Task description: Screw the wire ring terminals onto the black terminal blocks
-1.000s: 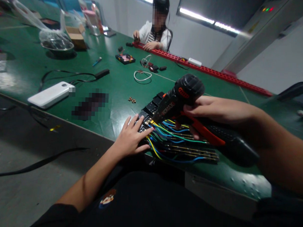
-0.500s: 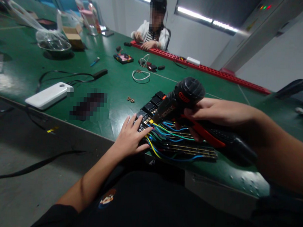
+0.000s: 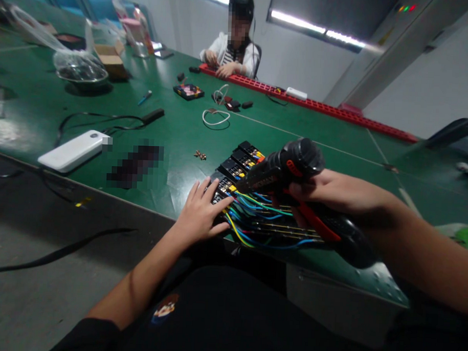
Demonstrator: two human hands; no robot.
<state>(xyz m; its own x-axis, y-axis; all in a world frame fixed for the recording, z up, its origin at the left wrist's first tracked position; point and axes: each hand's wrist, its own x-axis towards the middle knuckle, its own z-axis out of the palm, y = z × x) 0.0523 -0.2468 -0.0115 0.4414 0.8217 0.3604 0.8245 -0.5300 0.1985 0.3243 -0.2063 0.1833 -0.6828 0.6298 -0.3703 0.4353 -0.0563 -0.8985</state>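
Black terminal blocks [image 3: 230,167] with yellow, blue and green wires [image 3: 251,209] lie near the front edge of the green table. My left hand [image 3: 202,209] rests with spread fingers on the nearest block's left end. My right hand [image 3: 325,191] is wrapped round a black and red power screwdriver [image 3: 284,164], held tilted above the wires. The tool's narrow nose points down-left at the block beside my left fingers; its tip is too dark to make out. A small pile of brass-coloured screws [image 3: 200,155] lies on the table left of the blocks.
To the left lie a white power bank [image 3: 72,150] and a blurred-out dark object [image 3: 134,164]. White cable [image 3: 216,118] and a small box [image 3: 188,91] lie farther back. A person [image 3: 232,52] sits behind a long red perforated strip [image 3: 317,104]. A bagged bowl [image 3: 81,70] stands back left.
The screwdriver's rear end and my right hand have swung lower and slightly right, showing more of the rear blocks. My left hand stays on the block. The view has shifted slightly.
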